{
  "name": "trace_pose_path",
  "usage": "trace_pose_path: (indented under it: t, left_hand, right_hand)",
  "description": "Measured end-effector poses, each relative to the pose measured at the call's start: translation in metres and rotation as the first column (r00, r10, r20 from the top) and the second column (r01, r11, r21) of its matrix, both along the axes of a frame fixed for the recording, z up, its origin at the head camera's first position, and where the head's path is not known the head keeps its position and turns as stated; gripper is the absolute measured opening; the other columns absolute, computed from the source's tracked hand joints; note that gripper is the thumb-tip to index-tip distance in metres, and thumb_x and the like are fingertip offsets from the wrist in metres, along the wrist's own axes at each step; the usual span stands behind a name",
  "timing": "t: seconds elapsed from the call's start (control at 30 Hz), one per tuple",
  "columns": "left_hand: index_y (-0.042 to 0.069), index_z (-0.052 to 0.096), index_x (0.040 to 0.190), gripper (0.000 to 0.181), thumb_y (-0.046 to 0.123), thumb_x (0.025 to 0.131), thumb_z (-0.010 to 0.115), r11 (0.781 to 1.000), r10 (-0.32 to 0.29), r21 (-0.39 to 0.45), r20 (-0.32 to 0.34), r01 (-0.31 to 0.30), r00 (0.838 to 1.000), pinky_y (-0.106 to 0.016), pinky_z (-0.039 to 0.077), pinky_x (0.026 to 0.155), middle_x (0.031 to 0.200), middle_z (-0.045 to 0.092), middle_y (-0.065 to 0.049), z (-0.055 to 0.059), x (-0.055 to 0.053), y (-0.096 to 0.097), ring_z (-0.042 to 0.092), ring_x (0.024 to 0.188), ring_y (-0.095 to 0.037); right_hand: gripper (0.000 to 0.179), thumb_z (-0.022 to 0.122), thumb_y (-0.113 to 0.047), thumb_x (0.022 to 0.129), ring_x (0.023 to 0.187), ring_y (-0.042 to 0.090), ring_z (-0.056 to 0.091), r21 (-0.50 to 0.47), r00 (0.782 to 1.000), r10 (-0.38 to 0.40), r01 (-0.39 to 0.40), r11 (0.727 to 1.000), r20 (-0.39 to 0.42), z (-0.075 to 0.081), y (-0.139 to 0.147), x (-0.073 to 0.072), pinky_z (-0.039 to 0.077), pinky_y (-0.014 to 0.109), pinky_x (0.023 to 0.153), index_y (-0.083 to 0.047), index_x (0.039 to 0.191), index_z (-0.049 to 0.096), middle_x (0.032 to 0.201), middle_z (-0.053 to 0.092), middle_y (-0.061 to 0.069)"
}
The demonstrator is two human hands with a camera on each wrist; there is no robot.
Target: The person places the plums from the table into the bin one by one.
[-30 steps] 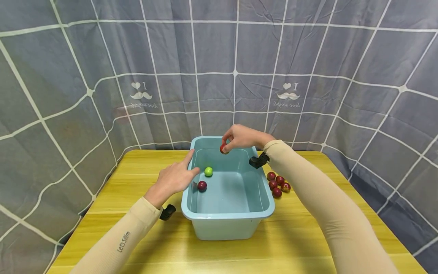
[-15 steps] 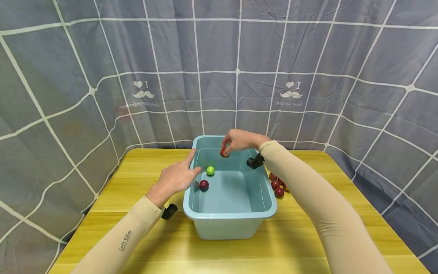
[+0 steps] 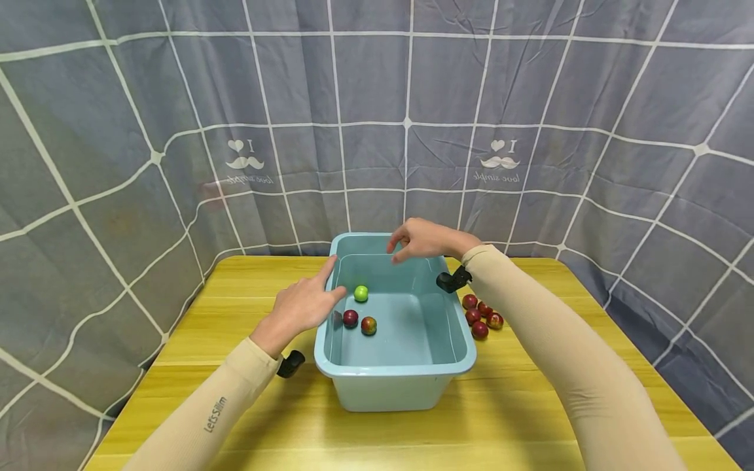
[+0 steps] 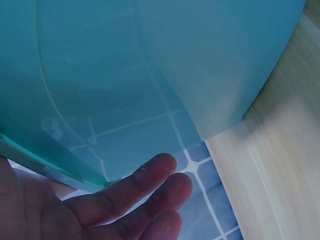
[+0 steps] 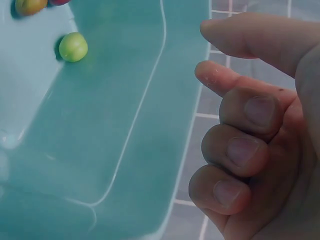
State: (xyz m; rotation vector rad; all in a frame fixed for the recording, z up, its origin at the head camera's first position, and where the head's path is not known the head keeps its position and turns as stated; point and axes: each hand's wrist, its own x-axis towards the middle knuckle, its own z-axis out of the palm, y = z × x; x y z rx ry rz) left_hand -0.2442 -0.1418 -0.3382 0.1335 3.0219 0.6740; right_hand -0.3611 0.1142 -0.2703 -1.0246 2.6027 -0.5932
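Observation:
A light blue plastic tub (image 3: 394, 371) stands on the table. On its floor lie a green plum-like fruit (image 3: 361, 294), a dark red one (image 3: 350, 318) and a red-yellow one (image 3: 368, 326). My left hand (image 3: 302, 305) rests against the tub's left rim, fingers extended. In the left wrist view its fingers (image 4: 155, 172) reach along the outside of the tub wall. My right hand (image 3: 425, 239) hovers over the tub's back right part and holds nothing. In the right wrist view, thumb and index finger are apart, and the other fingers (image 5: 235, 150) are curled.
Several red plum-like fruits (image 3: 473, 316) lie grouped on the wooden table (image 3: 259, 278), right of the tub and near my right forearm. A grey curtain (image 3: 371, 157) with white grid lines hangs behind the table and at both sides.
My right hand has let go of the red-yellow fruit, which now lies on the tub floor beside the dark red one. The right hand has shifted slightly right; the left stays put.

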Motion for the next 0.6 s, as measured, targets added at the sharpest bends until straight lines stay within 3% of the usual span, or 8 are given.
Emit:
trace_pose_path:
  t: [0.3,0.6]
  left_hand:
    - [0.033,0.011,0.163,0.078,0.055,0.095,0.04,1.0,-0.001,0.007,-0.012,0.001,1.0,-0.037,0.041,0.053,0.081,0.059,-0.007,0.002,-0.002,0.002,0.058,0.069,-0.024]
    - [0.033,0.011,0.163,0.077,0.055,0.095,0.04,1.0,0.0,0.029,-0.009,0.0,1.0,-0.037,0.041,0.053,0.093,0.063,-0.007,0.0,-0.001,0.003,0.058,0.072,-0.024]
  right_hand:
    - [0.023,0.071,-0.023,0.093,0.054,0.014,0.037,-0.109,1.0,-0.018,0.016,0.994,-0.014,0.008,0.034,0.022,0.039,0.031,0.063,-0.014,0.114,0.074,0.058,0.045,-0.001]
    - [0.025,0.069,-0.027,0.095,0.054,0.012,0.034,-0.201,0.998,-0.062,0.065,0.977,0.02,0.004,0.07,0.039,0.042,0.034,0.07,-0.016,0.117,0.073,0.06,0.043,0.0]
